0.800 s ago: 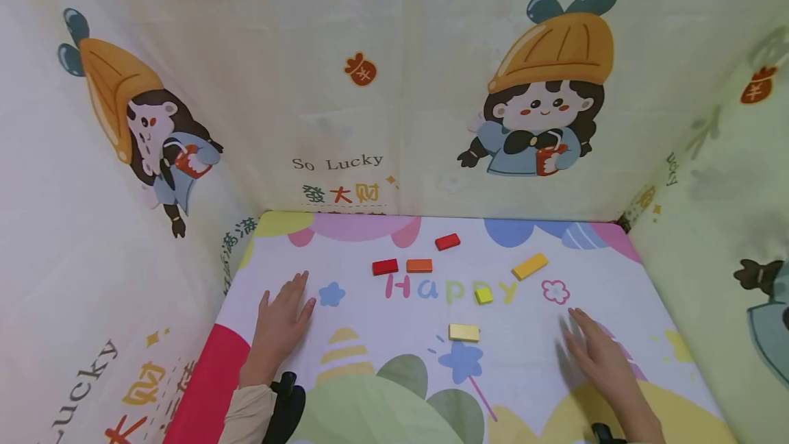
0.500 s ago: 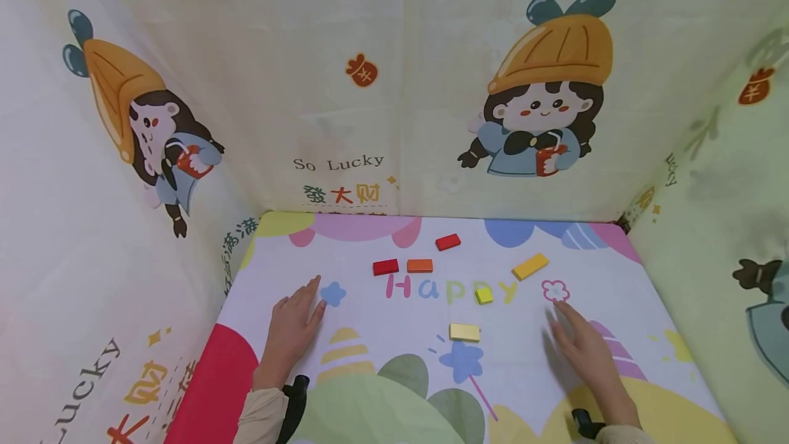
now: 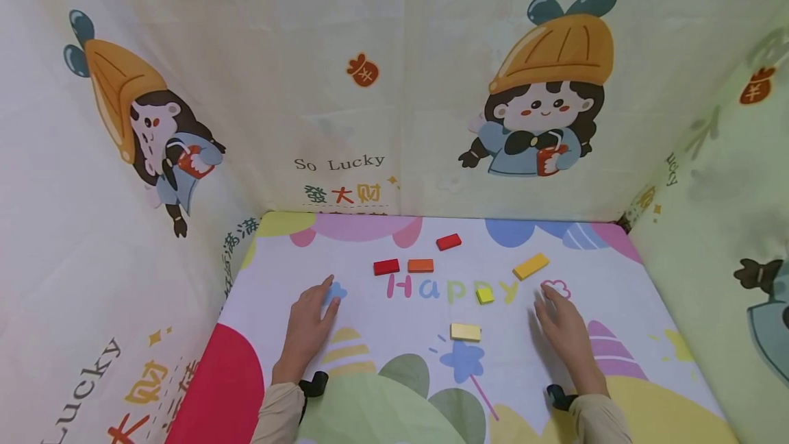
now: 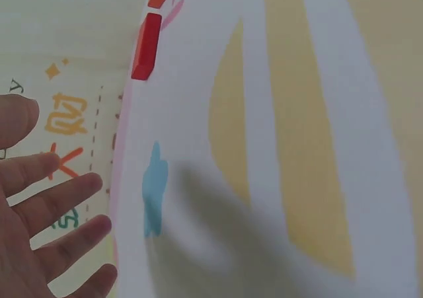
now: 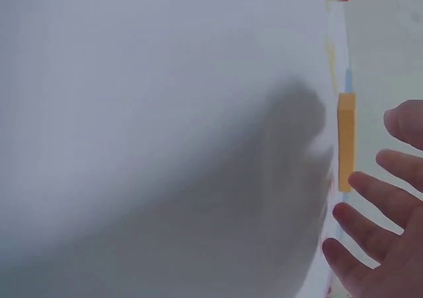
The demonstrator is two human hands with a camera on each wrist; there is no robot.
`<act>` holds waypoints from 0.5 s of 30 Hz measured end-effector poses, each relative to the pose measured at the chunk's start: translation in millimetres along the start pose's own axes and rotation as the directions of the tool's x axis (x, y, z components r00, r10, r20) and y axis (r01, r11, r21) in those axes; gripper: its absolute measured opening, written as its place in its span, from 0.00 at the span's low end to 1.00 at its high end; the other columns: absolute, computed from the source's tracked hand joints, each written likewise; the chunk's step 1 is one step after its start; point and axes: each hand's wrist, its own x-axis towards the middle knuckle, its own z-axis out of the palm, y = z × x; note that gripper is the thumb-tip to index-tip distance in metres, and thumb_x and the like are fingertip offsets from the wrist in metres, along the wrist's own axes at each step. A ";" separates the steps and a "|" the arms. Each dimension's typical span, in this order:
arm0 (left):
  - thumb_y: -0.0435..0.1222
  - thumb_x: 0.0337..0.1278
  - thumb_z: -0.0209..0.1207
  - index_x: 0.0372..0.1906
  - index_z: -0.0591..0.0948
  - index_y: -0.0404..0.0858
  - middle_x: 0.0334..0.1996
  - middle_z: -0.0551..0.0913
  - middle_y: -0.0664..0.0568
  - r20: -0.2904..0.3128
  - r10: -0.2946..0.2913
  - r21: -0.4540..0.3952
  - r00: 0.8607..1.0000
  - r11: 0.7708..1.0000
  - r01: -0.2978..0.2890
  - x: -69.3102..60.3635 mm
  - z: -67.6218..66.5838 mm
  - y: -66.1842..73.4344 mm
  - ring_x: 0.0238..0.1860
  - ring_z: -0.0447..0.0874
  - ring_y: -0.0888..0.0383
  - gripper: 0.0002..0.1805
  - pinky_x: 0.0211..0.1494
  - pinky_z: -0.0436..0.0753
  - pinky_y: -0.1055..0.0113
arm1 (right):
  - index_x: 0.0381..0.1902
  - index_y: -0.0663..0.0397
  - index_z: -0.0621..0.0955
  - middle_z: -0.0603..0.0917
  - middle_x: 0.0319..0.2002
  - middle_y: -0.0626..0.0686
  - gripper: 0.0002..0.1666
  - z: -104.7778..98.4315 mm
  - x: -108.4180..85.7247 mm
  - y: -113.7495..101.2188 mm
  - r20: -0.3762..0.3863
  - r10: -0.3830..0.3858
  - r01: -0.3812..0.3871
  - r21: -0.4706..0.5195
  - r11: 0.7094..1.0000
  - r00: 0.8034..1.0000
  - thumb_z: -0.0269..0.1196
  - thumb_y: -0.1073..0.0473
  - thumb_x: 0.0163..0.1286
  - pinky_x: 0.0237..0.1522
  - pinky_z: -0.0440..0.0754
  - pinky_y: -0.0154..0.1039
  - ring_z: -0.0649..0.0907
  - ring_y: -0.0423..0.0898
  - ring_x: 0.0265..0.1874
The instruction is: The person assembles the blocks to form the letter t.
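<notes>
- Over the white printed table, both your hands hang in the air with nothing held; a soft shadow on the surface in the right wrist view suggests clearance.
- Your left hand: fingers fanned apart, pinching nothing, above the blue star print.
- Your right hand: fingers spread, thumb apart, pinching nothing, by the pink flower print.
- Locations: the amber block lies just beyond your right fingertips, untouched. Nearest your left is the dark red block, ahead and to the right, also untouched, with the orange block just beside it across a narrow gap.
- Technique (judgement): at the amber block, turn your wrist to suit its slant, lower thumb and forefinger onto the two long sides, and pinch near mid-length so neither end dips. At the dark red block, approach from its free left end; crowding the gap could nudge its orange neighbour.
- Long axis, amber block: diagonal, near-left to far-right. Its ends look alike, so you can assign no front.
- Long axis, dark red block: roughly left to right, right end slightly farther from you; again no distinct front.
</notes>
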 end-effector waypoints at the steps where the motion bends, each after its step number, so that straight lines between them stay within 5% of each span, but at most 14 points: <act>1: 0.39 0.71 0.62 0.73 0.74 0.38 0.63 0.84 0.39 -0.006 -0.008 -0.015 1.000 1.000 0.008 0.6 1.8 1.1 0.65 0.80 0.36 0.29 0.65 0.76 0.34 | 0.70 0.70 0.72 0.80 0.62 0.74 0.29 2.3 2.4 0.3 -0.007 0.000 0.000 -0.004 1.000 1.000 0.60 0.60 0.78 0.65 0.70 0.70 0.77 0.73 0.62; 8: 0.39 0.71 0.63 0.72 0.77 0.40 0.64 0.85 0.43 0.006 -0.054 -0.101 0.998 0.993 0.055 2.8 11.9 13.0 0.67 0.78 0.38 0.27 0.67 0.75 0.35 | 0.71 0.70 0.72 0.80 0.61 0.75 0.30 12.2 17.7 0.4 -0.030 0.038 -0.038 -0.025 0.999 0.999 0.61 0.60 0.76 0.62 0.74 0.70 0.80 0.71 0.58; 15: 0.41 0.74 0.60 0.72 0.76 0.41 0.67 0.82 0.43 0.085 -0.081 -0.062 0.993 0.994 0.086 0.2 25.5 20.3 0.70 0.76 0.39 0.26 0.68 0.73 0.35 | 0.68 0.75 0.73 0.82 0.53 0.76 0.30 17.9 32.8 1.9 -0.088 0.009 -0.011 -0.018 1.000 0.996 0.64 0.63 0.72 0.54 0.76 0.68 0.80 0.71 0.51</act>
